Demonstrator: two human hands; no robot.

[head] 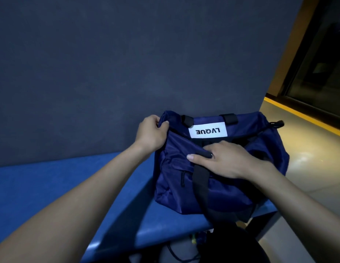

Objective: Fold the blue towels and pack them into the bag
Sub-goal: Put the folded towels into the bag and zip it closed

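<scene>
— Dark grey wall (108, 63) fills most of the frame, with a blue desk (42, 186) running along its foot. How many bags?

— One: a navy bag (231, 190) in the lower right centre, standing on the desk's right end against the wall. It carries one white label (208, 130) reading LVQUE upside down, and black straps (201, 179).

— Towels?

— I can't see any; whether some are inside the bag I cannot tell.

— And the hands?

— Two. The left hand (151, 133) pinches the bag's upper left corner, fingers curled round the cloth. The right hand (220, 158) lies across the bag's top, thumb and fingers closed on a fold of fabric beside a strap.

— Anything else around?

— A pale floor (307, 149) at right with one yellow stripe (298, 114) and a dark glass door (321, 63) in the upper right. Dim clutter under the desk, too dark to name.
</scene>
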